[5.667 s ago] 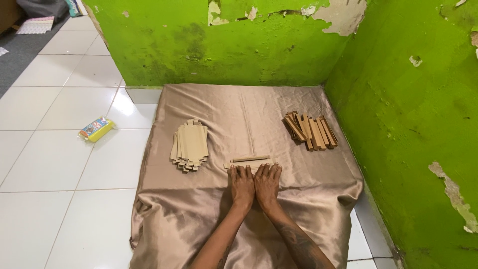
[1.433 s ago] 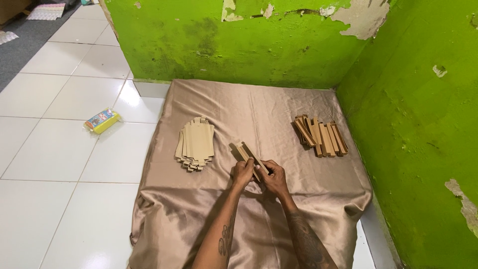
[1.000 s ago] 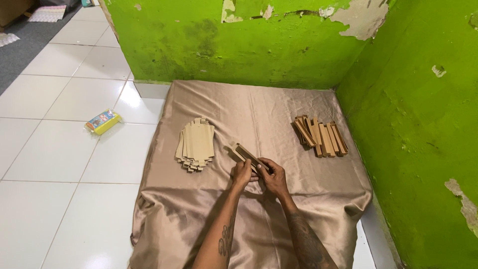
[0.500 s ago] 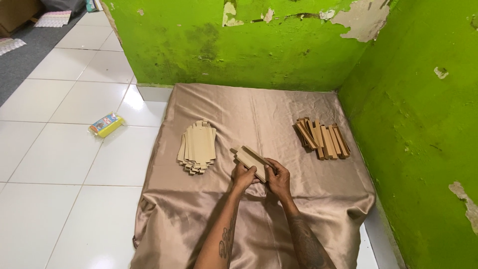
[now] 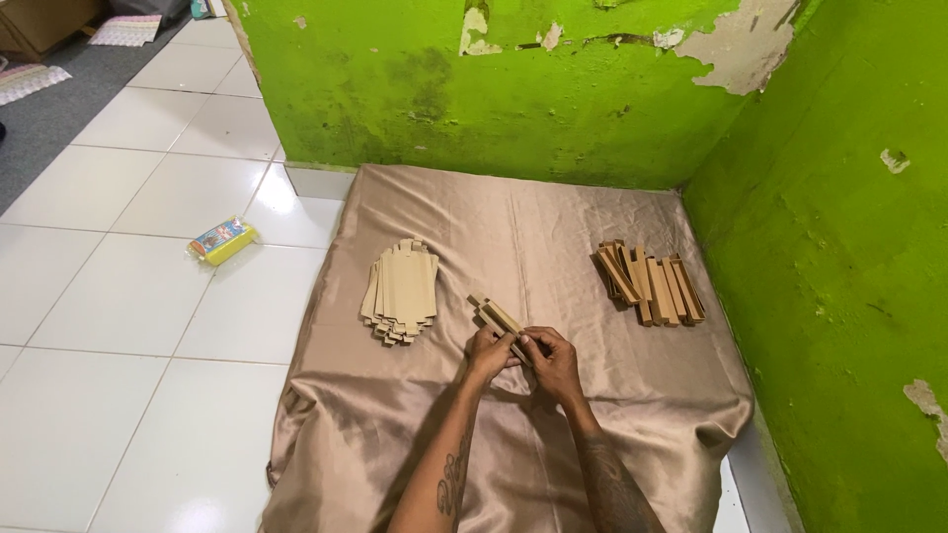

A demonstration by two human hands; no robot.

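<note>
Both hands are clamped on one long narrow cardboard box [image 5: 502,321], tan, prob a folded sleeve w/ one end not closed up yet. Left hand [image 5: 488,353] and right hand [image 5: 555,363] are close together, fingertips pinching the near end of it, so the box sticks out toward abt 11 o'clock from the hands, far end resting on or just over the satin cloth [image 5: 513,227]; can't tell which.

Handling-wise, my guess: super light, thin card, stiff along its length but the walls will crush or crease if you squeeze hard. Not slippery, matte surface. Best grip imo is on the long edges/corners near the end being folded, thumbs on top, not on the flat middle where it'd buckle.

Around it: a stack of flat blanks [image 5: 400,291] sits at roughly 10 o'clock from the hands, near but not touching. A pile of finished boxes [image 5: 650,284] lies at abt 2 o'clock, well apart, close to the green wall [image 5: 839,247]. Small yellow packet [image 5: 223,240] is off on the white tiles [image 5: 128,296], far out at 10 o'clock.
</note>
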